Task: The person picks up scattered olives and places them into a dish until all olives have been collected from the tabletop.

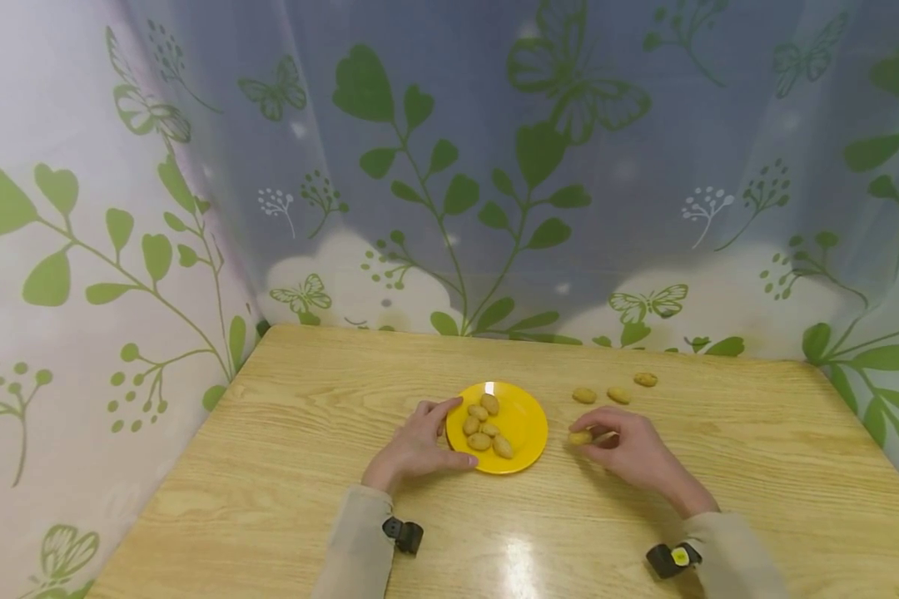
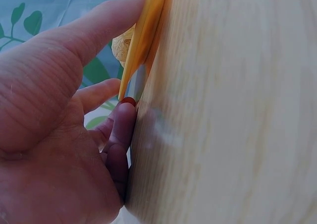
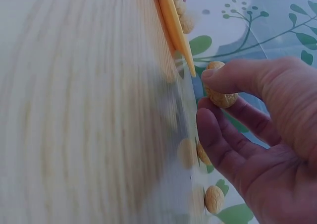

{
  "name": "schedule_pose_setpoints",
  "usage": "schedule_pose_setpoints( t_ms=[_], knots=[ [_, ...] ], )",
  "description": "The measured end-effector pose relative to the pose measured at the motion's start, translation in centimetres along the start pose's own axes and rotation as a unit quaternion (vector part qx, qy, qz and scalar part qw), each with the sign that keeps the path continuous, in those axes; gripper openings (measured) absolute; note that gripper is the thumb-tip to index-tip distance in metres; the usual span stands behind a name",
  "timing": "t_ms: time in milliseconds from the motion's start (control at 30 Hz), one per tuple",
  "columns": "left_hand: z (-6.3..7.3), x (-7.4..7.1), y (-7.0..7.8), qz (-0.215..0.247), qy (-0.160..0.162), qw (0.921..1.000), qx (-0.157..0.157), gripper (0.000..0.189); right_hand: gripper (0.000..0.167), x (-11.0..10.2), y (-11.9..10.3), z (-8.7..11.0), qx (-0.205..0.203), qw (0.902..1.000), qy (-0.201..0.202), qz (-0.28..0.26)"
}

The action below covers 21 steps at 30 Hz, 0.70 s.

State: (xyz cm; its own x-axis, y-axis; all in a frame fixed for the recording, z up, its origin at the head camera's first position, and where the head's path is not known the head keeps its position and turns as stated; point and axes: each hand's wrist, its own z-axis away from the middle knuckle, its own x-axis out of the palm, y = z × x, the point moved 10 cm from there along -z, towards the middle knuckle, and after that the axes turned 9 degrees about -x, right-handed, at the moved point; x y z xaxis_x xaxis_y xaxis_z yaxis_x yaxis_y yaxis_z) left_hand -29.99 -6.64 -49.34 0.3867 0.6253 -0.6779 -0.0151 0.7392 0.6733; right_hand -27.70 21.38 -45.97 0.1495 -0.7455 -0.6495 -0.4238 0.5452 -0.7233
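A round yellow plate [image 1: 528,424] lies on the table with several wrinkled tan walnuts [image 1: 479,441] on its left half. My left hand [image 1: 419,445] grips the plate's left edge; in the left wrist view its thumb [image 2: 106,23] is on the rim, with other fingers at and below the edge. Just right of the plate, my right hand [image 1: 633,449] pinches one walnut [image 3: 221,92] between thumb and fingertips. Beyond that hand, three more walnuts lie on the wood: one on the left [image 1: 584,396], one in the middle [image 1: 618,395] and one farther back [image 1: 646,379].
The light wooden table [image 1: 307,391] runs back to a curtain [image 1: 449,208] printed with green leaves and butterflies, which also hangs at the left and right sides. Each wrist wears a small black camera, one left [image 1: 404,535], one right [image 1: 673,560].
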Motion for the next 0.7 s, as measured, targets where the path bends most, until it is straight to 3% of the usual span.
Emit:
schedule_pose_setpoints(
  t_ms=[700],
  knots=[
    [0.1,-0.1,0.0,-0.007,-0.001,1.0000,-0.001,0.097,0.029,2.9,-2.1,-1.5,-0.019,0.9976,-0.009,-0.066]
  ],
)
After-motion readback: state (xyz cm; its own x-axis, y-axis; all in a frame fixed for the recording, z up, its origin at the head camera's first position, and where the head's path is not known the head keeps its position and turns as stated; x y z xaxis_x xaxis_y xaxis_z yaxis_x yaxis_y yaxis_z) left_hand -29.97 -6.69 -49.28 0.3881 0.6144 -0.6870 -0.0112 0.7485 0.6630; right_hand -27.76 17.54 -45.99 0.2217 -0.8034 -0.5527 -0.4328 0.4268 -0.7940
